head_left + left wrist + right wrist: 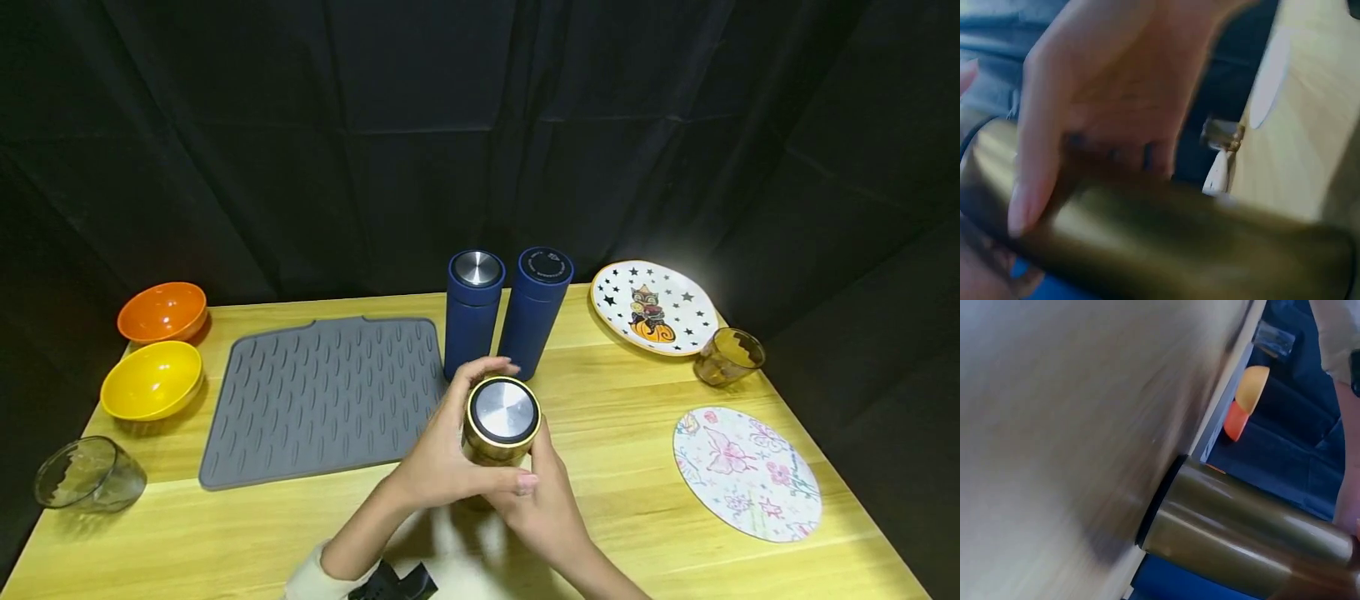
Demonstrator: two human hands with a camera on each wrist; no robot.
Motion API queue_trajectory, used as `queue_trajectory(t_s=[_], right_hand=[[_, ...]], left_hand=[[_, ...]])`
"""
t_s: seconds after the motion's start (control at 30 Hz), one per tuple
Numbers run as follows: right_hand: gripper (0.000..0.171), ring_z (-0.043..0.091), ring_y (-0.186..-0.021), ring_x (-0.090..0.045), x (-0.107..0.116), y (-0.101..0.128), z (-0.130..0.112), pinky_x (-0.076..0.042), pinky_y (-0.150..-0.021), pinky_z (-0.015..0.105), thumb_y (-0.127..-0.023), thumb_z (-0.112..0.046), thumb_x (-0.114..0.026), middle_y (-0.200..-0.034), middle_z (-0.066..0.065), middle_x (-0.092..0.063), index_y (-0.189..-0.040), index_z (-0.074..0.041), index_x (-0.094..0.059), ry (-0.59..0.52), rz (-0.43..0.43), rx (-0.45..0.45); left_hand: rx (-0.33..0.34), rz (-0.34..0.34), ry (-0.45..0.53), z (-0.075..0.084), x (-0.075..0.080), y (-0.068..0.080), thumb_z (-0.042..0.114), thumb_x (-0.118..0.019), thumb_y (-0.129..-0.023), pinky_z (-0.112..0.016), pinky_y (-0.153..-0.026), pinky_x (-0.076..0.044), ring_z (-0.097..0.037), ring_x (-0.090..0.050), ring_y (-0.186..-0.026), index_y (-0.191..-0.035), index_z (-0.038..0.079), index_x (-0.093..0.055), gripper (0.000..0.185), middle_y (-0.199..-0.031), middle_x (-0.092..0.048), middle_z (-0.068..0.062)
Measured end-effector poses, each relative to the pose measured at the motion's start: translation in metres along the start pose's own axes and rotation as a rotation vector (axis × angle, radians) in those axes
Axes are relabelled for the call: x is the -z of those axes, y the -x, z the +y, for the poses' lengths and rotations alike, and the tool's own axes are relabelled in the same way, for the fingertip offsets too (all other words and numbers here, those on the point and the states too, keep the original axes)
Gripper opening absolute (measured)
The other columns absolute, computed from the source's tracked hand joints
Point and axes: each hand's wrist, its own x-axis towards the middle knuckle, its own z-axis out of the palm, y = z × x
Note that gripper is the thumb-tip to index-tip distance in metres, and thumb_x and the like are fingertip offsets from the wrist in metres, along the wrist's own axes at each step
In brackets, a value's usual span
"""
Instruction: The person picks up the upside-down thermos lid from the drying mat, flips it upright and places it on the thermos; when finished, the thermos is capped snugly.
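An upright gold flask [501,427] with a silver lid is held between both hands near the front middle of the wooden table [622,417]. My left hand [444,450] grips its left side, with fingers curled behind it and the thumb across the front. My right hand [549,500] cups its right side lower down. The left wrist view shows my left hand's fingers [1035,175] wrapped on the gold flask [1179,244]. In the blurred right wrist view the gold flask [1241,531] has its base close to the tabletop [1072,425].
Two blue flasks [474,312] [536,310] stand just behind the hands. A grey ribbed mat [322,396] lies left, with an orange bowl [162,312], a yellow bowl [152,379] and a clear glass [88,475]. Right: a star plate [652,307], an amber glass [727,357], a floral plate [745,472].
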Motion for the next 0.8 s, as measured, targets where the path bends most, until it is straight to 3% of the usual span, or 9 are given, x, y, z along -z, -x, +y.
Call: queue_trajectory(t_s=[0.1,0.2,0.3,0.37,0.43,0.53,0.63,0.7,0.8], right_hand=[[0.087,0.02,-0.123,-0.055,0.0,0.0,0.0,-0.048,-0.101,0.043,-0.072,-0.002,-0.083,-0.137,0.007,-0.057,-0.146,-0.016,-0.038,0.001,-0.012,0.02],[0.087,0.019,-0.126,-0.053,0.0,0.001,-0.001,-0.045,-0.104,0.044,-0.075,-0.011,-0.084,-0.141,0.004,-0.055,-0.147,-0.021,-0.037,0.007,-0.036,0.003],[0.087,0.019,-0.126,-0.053,0.001,0.0,-0.001,-0.043,-0.105,0.047,-0.076,-0.016,-0.085,-0.142,0.002,-0.055,-0.148,-0.023,-0.037,0.003,-0.044,-0.011],[0.084,0.018,-0.124,-0.055,0.001,-0.001,0.0,-0.045,-0.104,0.045,-0.076,-0.013,-0.085,-0.139,0.003,-0.057,-0.146,-0.022,-0.039,0.003,-0.036,-0.001],[0.084,0.02,-0.122,-0.057,0.001,-0.001,0.001,-0.048,-0.101,0.043,-0.074,-0.006,-0.084,-0.137,0.006,-0.058,-0.145,-0.017,-0.04,0.0,-0.028,0.039],[0.087,0.02,-0.125,-0.056,0.0,-0.002,0.002,-0.048,-0.103,0.038,-0.072,0.001,-0.082,-0.138,0.008,-0.057,-0.146,-0.015,-0.039,-0.011,-0.024,0.07],[0.088,0.019,-0.126,-0.054,0.0,-0.001,0.001,-0.045,-0.105,0.037,-0.072,0.0,-0.081,-0.139,0.006,-0.057,-0.147,-0.019,-0.039,-0.024,-0.022,0.043],[0.085,0.017,-0.123,-0.056,0.0,0.0,0.001,-0.047,-0.102,0.038,-0.072,-0.003,-0.081,-0.136,0.005,-0.059,-0.146,-0.019,-0.04,-0.002,-0.011,0.034],[0.083,0.019,-0.122,-0.056,0.0,0.0,0.002,-0.048,-0.101,0.041,-0.072,-0.001,-0.081,-0.135,0.008,-0.059,-0.143,-0.013,-0.041,0.012,-0.017,0.061]], left_hand=[[0.054,0.0,-0.019,0.0,0.0,0.0,0.014,-0.086,-0.068,-0.037,-0.101,-0.045,-0.015,-0.057,-0.115,-0.132,0.011,-0.051,0.073,-0.127,-0.061,-0.005],[0.01,-0.109,0.157,-0.005,0.008,-0.005,0.005,-0.079,-0.068,-0.035,-0.101,-0.045,-0.019,-0.06,-0.113,-0.127,0.001,-0.054,0.064,-0.122,-0.062,-0.021],[-0.01,-0.201,0.276,-0.009,0.015,-0.007,0.008,-0.078,-0.071,-0.036,-0.11,-0.038,-0.022,-0.052,-0.126,-0.139,-0.001,-0.043,0.077,-0.136,-0.052,-0.026],[-0.013,-0.145,0.206,-0.008,0.012,-0.006,0.013,-0.084,-0.069,-0.036,-0.112,-0.036,-0.022,-0.047,-0.131,-0.145,0.005,-0.037,0.09,-0.142,-0.046,-0.021],[-0.02,-0.022,0.045,-0.006,0.005,-0.002,0.019,-0.091,-0.065,-0.036,-0.111,-0.036,-0.022,-0.045,-0.132,-0.147,0.01,-0.035,0.1,-0.145,-0.044,-0.013],[-0.014,0.155,-0.166,-0.001,-0.007,0.002,0.019,-0.095,-0.058,-0.034,-0.104,-0.042,-0.018,-0.052,-0.124,-0.137,0.011,-0.042,0.095,-0.135,-0.053,-0.007],[-0.046,0.13,-0.071,0.0,-0.008,0.002,0.011,-0.085,-0.069,-0.036,-0.105,-0.041,-0.021,-0.055,-0.123,-0.136,0.008,-0.042,0.08,-0.132,-0.058,-0.011],[-0.047,0.074,0.012,0.001,-0.005,0.002,0.006,-0.078,-0.07,-0.04,-0.111,-0.035,-0.022,-0.049,-0.131,-0.142,0.009,-0.037,0.083,-0.141,-0.053,-0.01],[-0.054,0.072,-0.077,0.002,-0.003,0.004,0.014,-0.084,-0.069,-0.048,-0.111,-0.033,-0.023,-0.044,-0.135,-0.144,0.012,-0.036,0.089,-0.145,-0.046,-0.006]])
